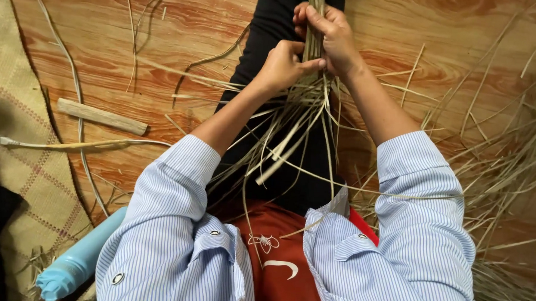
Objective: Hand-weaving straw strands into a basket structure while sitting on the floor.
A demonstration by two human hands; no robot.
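Observation:
A bundle of dry, pale grass strands runs up the middle of the view over my black-trousered leg. My right hand is wrapped around the tight upper part of the bundle. My left hand pinches strands just below it, thumb against the right hand's fingers. Under both hands the loose ends fan out toward my lap. Both forearms are bare below rolled blue-striped shirt sleeves.
A heap of loose dry grass covers the wooden-patterned floor at right. A short wooden stick and stray strands lie at left. A woven mat borders the left edge. A light blue bottle lies by my left elbow.

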